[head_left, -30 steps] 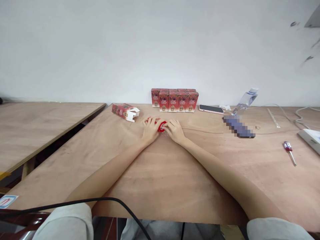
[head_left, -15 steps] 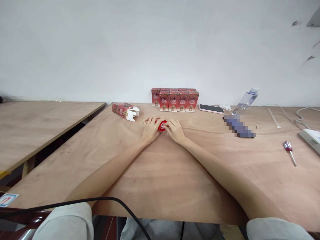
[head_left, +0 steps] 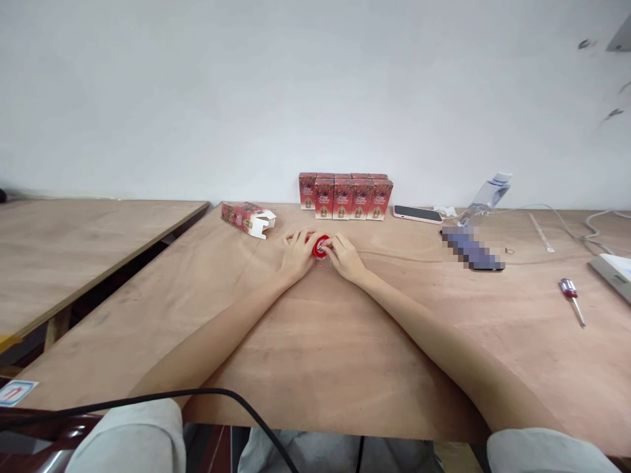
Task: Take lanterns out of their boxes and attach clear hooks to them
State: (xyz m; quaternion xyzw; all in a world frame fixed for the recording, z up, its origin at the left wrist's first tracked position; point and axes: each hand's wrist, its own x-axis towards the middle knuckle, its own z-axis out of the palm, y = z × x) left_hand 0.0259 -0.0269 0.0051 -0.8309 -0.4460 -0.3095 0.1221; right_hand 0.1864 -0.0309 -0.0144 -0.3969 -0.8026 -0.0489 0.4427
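Red item with round end (head_left: 319, 247): located at the centre of the frame, on the wooden table (head_left: 315, 341), its end turned toward the near edge. Left hand (head_left: 298, 255): wrapped around the item, fingers bent over its top, holding it. Right hand (head_left: 346, 256): thumb and fingertips narrowed together against the round end; from where I stand, I cannot tell whether they grip a part of it.

Red boxes (head_left: 342, 199): standing upright in a close group, upper centre, near the wall (head_left: 315, 85). Opened box (head_left: 248, 219): lying on its side, left of the hands, white flaps pointing right. Phone (head_left: 417, 214): lying flat, right of the boxes. Water bottle (head_left: 486, 199): tilted in the frame, upper right, beyond a pixelated flat object (head_left: 470, 249). Screwdriver (head_left: 572, 299): at right, handle uppermost in the frame. Black cable (head_left: 211, 391): running across the lower left, over the left forearm
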